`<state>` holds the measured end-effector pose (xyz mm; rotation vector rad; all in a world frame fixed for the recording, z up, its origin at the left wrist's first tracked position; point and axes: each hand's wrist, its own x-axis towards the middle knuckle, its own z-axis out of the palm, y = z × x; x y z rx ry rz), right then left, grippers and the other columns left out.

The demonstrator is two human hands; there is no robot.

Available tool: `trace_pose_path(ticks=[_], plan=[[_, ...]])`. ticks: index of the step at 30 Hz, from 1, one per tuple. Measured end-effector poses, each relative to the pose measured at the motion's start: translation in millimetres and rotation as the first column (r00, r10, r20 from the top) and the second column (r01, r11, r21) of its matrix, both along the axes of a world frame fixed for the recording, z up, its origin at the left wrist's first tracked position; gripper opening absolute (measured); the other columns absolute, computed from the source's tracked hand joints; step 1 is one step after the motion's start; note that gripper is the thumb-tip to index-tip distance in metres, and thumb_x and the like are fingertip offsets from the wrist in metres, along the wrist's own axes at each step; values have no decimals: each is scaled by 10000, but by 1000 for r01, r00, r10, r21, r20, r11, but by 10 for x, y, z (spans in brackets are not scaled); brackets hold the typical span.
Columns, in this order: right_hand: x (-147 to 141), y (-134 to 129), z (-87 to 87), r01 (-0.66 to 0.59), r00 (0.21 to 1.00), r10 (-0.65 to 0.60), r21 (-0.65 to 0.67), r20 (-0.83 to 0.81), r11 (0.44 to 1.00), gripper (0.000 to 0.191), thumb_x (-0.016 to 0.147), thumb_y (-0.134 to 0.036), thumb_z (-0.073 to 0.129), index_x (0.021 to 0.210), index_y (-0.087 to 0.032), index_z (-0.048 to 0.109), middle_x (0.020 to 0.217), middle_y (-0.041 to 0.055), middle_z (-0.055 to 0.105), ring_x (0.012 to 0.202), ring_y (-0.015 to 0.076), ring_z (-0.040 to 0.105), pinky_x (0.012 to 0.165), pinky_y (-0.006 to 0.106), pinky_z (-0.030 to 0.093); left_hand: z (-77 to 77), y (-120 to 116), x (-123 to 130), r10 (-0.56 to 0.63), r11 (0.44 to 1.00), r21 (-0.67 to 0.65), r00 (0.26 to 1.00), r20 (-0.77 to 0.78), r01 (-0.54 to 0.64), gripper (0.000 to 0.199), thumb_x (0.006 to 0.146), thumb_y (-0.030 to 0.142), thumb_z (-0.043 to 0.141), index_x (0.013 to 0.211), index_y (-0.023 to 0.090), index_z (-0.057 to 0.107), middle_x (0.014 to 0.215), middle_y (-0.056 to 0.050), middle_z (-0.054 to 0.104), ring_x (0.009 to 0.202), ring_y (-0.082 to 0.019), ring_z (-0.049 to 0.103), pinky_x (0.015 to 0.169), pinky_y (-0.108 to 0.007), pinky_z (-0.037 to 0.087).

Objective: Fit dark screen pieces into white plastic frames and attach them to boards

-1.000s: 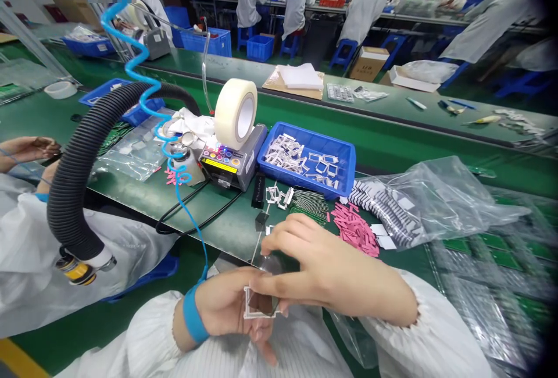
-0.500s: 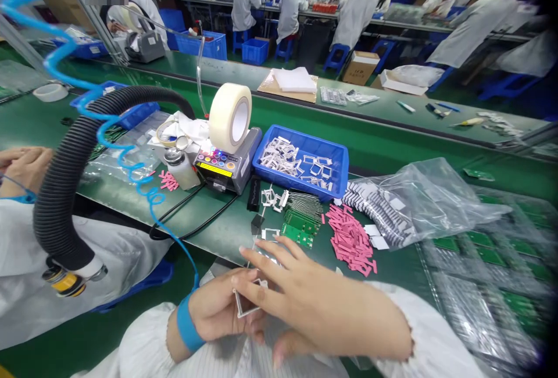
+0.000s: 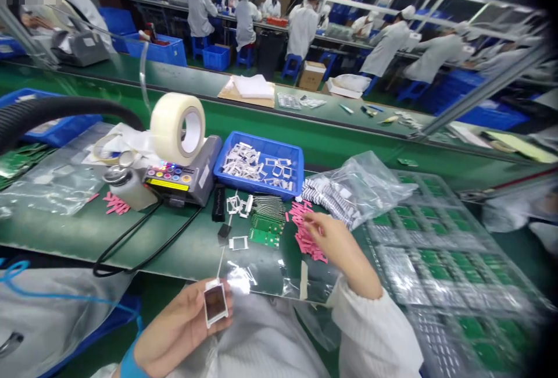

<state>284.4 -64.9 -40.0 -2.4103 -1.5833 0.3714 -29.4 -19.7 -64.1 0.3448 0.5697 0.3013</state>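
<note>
My left hand (image 3: 185, 320), with a blue band at the wrist, holds a small white-framed part with a dark screen (image 3: 215, 303) near the table's front edge. To the right, my right hand (image 3: 333, 238) reaches over the pile of pink strips (image 3: 305, 235), its fingers bent together at the pile; whether a strip is between them is too small to tell. Green circuit boards (image 3: 265, 229) lie left of the pile, beside a white frame (image 3: 238, 243). Behind them a blue tray (image 3: 261, 183) contains many white frames.
At the left stands a grey device (image 3: 204, 174) topped by a large tape roll (image 3: 168, 128), beside a jar (image 3: 131, 189) and black cables. Clear plastic trays with green boards (image 3: 427, 256) and a plastic bag (image 3: 375, 186) lie right. People in white work across the aisle.
My right hand has left my left hand and moved right to the pink pile. The held frame now shows a dark screen. The view has turned right.
</note>
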Motion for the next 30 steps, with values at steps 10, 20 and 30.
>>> trace_pose_path(ticks=[10, 20, 30], plan=[[764, -504, -456, 180, 979, -175, -39, 104, 983, 356, 766, -147, 583, 1108, -194, 669, 918, 91, 627, 797, 215, 620, 725, 309, 456, 9, 1, 120, 17, 1000, 22, 999, -38, -17, 322, 727, 393, 705, 957, 168, 709, 877, -80, 668, 870, -195, 572, 831, -363, 468], [505, -454, -197, 143, 986, -115, 262, -120, 955, 331, 764, -420, 623, 944, -147, 674, 881, 97, 626, 716, 213, 607, 673, 368, 499, -59, -8, 195, 94, 994, 41, 994, 54, -97, 298, 776, 396, 651, 997, 202, 699, 965, -78, 669, 940, -216, 575, 860, -399, 471], [-1228, 94, 34, 271, 32, 145, 149, -989, 951, 302, 635, -389, 788, 773, -169, 634, 550, -29, 598, 426, 78, 536, 442, 203, 470, 235, 22, 288, 154, 878, 437, 980, 125, -194, 362, 659, 490, 726, 899, 220, 737, 1427, -85, 412, 1322, -356, 312, 1065, -476, 312]])
